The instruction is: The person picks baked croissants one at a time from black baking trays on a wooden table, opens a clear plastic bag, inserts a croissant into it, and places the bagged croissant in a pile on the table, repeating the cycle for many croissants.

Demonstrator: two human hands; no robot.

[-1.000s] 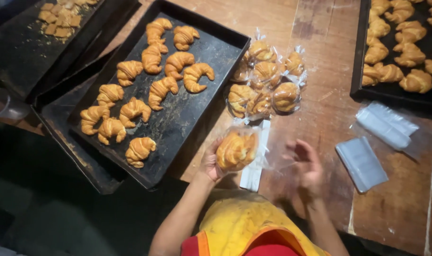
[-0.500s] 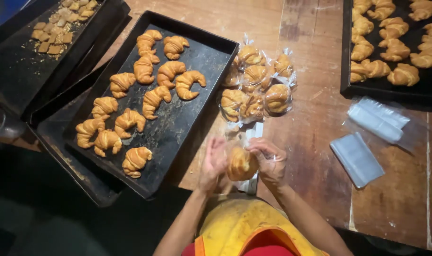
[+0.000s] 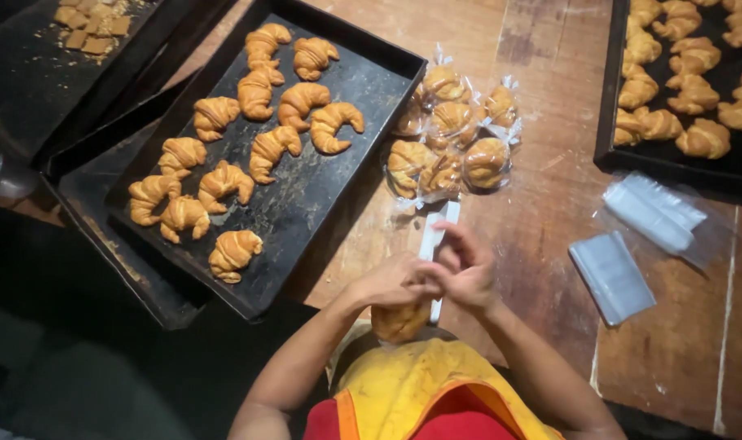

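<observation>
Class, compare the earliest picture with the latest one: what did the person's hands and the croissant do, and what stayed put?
The right hand, apart and empty earlier, came in to join the left hand on the croissant, which now hangs lower, nearer the body. The tray, the bagged croissants and the plastic bags stayed where they were.

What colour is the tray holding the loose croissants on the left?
Black, seen in the head view: the tray.

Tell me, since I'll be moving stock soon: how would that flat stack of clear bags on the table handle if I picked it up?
The stack of clear bags looks thin and glossy, so it would probably flop and the sheets may slide apart. It is likely very light, so a nudge could skate it across the wooden table.
</observation>
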